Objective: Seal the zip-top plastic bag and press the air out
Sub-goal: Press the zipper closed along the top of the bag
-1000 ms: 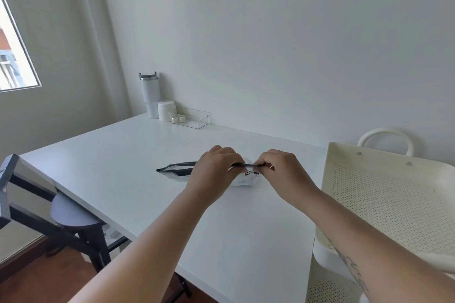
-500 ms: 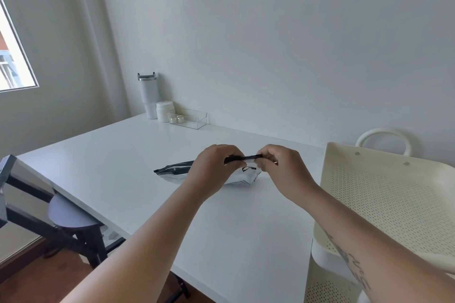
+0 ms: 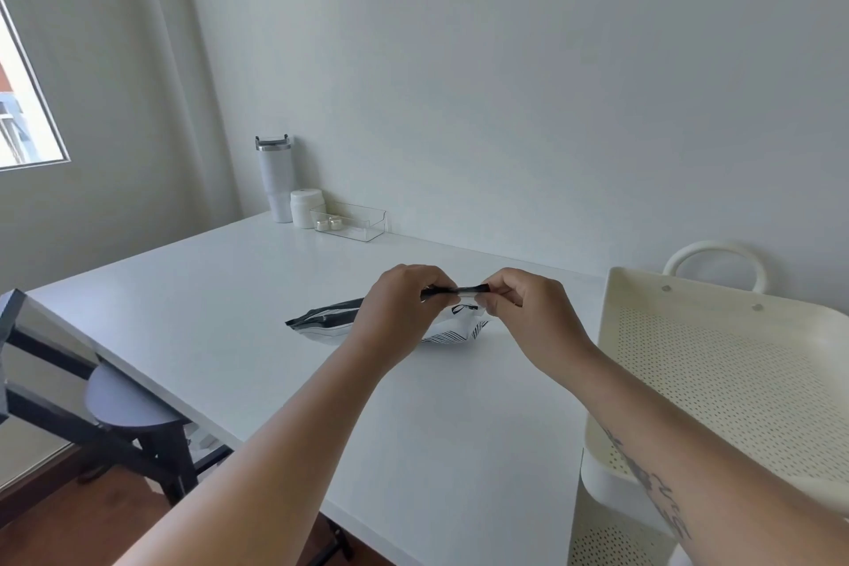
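A zip-top plastic bag with a black zip strip and a striped white body lies across the middle of the white table. Its right end is lifted off the surface. My left hand pinches the black strip from the left, hiding the bag's middle. My right hand pinches the strip's right end between thumb and fingers. A short stretch of strip shows between the two hands. Whether the zip is closed there I cannot tell.
A white tumbler, a white jar and a clear tray stand at the table's far edge by the wall. A cream perforated cart adjoins the table's right side. A dark stool sits at the left.
Both hands have risen slightly with the bag's right end, lifting the strip off the table. The hands stay close together on the strip.
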